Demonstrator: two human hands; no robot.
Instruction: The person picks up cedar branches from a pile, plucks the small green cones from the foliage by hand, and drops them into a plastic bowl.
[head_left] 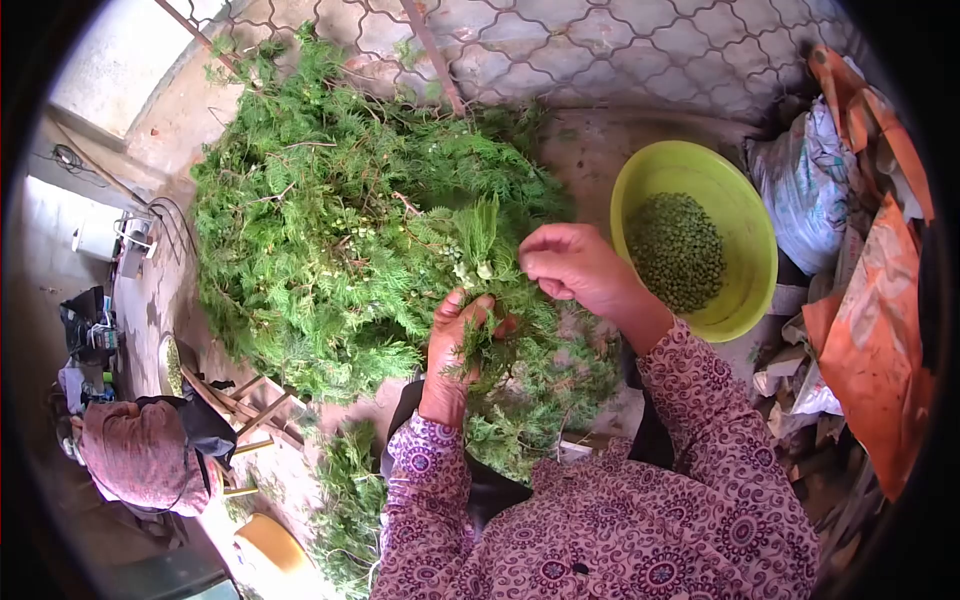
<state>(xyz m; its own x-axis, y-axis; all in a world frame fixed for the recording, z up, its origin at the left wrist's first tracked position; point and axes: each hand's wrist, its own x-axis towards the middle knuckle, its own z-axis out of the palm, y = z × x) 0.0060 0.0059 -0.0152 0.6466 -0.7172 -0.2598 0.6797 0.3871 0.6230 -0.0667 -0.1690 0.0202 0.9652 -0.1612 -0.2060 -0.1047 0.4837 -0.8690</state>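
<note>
A big heap of green conifer branches, with flat feathery sprays like thuja, lies in front of me. My left hand is closed around a leafy conifer sprig, which bears pale green cones near its tip. Just to the right of these cones, my right hand has thumb and forefinger pinched together. Whatever sits between those fingertips is too small or hidden to make out. Beyond my right wrist stands a yellow-green basin, partly filled with small round green cones.
A wire mesh fence runs along the back. White sacks and orange sheeting are piled at right. At left are a cloth-covered seat, a wooden frame and a yellow container. More branches lie by my left sleeve.
</note>
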